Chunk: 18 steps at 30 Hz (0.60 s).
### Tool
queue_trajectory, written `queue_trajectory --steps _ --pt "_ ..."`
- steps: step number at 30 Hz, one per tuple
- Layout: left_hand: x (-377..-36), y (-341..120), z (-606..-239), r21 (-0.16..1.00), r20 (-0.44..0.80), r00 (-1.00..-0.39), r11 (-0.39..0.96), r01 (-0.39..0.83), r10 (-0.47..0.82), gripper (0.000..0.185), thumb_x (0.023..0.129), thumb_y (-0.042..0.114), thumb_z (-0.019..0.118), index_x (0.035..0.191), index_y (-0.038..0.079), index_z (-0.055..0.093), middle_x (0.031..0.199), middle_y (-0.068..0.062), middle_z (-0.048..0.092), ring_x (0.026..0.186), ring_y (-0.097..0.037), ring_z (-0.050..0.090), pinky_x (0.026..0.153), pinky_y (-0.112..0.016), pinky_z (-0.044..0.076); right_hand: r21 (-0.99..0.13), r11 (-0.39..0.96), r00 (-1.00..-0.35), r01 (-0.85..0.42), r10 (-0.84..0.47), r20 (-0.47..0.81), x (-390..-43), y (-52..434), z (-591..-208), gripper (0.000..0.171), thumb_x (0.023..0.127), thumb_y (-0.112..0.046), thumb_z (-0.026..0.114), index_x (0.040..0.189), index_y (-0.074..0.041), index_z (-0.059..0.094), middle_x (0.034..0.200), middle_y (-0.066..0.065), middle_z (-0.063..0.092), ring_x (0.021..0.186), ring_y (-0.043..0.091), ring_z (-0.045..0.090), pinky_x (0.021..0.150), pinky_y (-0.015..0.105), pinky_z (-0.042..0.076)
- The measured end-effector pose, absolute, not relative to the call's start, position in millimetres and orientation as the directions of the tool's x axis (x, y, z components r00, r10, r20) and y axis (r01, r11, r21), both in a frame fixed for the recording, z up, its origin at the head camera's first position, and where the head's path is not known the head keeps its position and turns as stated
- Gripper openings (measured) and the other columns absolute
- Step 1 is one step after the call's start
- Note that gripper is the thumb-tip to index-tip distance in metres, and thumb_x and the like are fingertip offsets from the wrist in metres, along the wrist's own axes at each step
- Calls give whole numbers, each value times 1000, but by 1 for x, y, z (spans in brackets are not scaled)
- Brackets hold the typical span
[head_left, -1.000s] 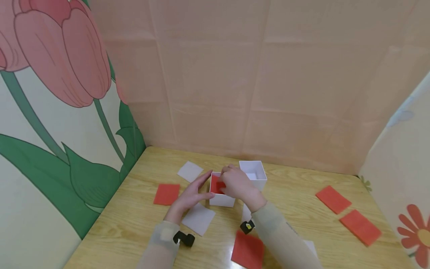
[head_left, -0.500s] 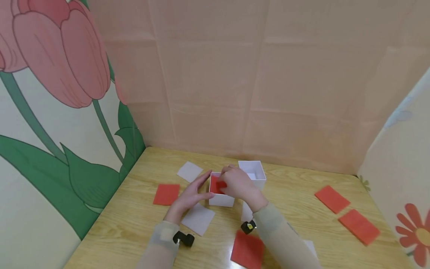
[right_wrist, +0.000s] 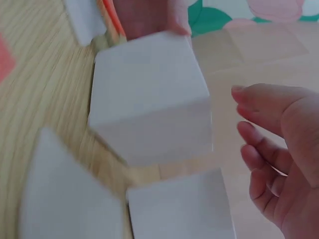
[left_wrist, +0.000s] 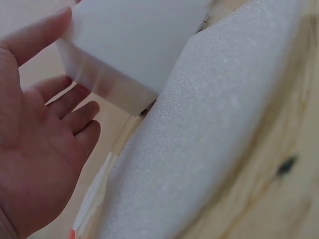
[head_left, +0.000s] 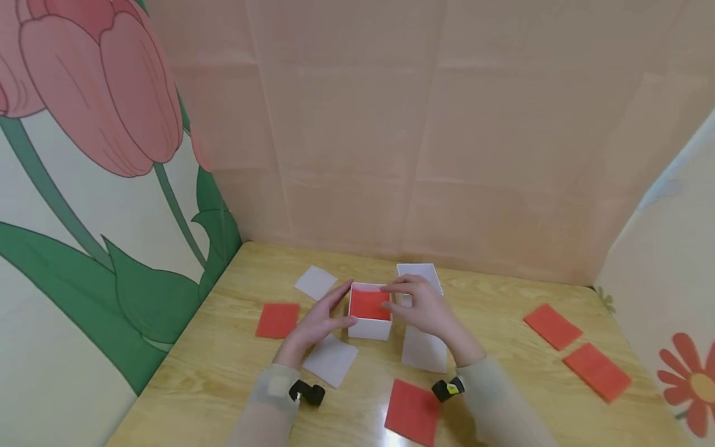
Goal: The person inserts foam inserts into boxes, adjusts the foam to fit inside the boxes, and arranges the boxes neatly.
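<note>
In the head view a small white box (head_left: 369,329) stands mid-table with a red square piece (head_left: 370,305) lying inside below its rim. My left hand (head_left: 319,322) spans the box's left side, thumb at the front corner and straight fingers along the side. The left wrist view shows the left thumb (left_wrist: 42,32) touching the box (left_wrist: 137,42), with the other fingers loosely extended. Beside the right rim my right hand (head_left: 420,304) holds nothing, its thumb and forefinger apart near the red piece. The right wrist view shows its fingers (right_wrist: 264,149) loosely bent, off the box (right_wrist: 149,89).
A second open white box (head_left: 420,270) stands behind the right hand. White foam sheets lie at the back left (head_left: 315,283), front left (head_left: 331,361) and front right (head_left: 424,349). Red squares lie left (head_left: 277,320), in front (head_left: 412,411) and far right (head_left: 553,326).
My right hand has come out of the box and moved right, its fingers parting. The red piece inside is now uncovered. My left hand has stayed at the box's left side.
</note>
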<state>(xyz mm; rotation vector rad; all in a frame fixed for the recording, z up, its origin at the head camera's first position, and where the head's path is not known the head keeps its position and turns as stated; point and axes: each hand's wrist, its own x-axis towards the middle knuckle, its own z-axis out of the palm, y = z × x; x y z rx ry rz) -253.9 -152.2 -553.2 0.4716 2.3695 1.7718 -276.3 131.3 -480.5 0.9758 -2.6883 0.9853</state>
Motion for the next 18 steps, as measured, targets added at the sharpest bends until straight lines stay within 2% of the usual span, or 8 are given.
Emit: queue_trajectory --steps 6,15,18 --pt "-254 -151 -552 962 84 -937 216 165 339 90 96 27 82 171 18 31 175 -3 29 161 -32 23 129 -53 24 -559 595 -814 -577 -474 336 -272 173 -488 33 93 -23 86 125 -16 81 114 2 73 95 23 62 68 35 53" --pt "-254 -152 -551 965 72 -938 216 152 340 89 96 25 82 170 23 33 175 0 29 162 -28 22 130 -49 22 -553 702 -894 -449 -360 268 -269 248 -496 34 95 -27 85 128 -18 80 127 6 73 106 24 65 68 30 51" --pt "-254 -152 -552 967 83 -937 200 158 340 89 96 21 82 170 18 33 175 -1 29 162 -29 22 131 -50 20 -540 745 -920 -392 -317 230 -265 275 -494 39 96 -26 84 132 -14 77 130 10 72 111 31 66 73 36 55"
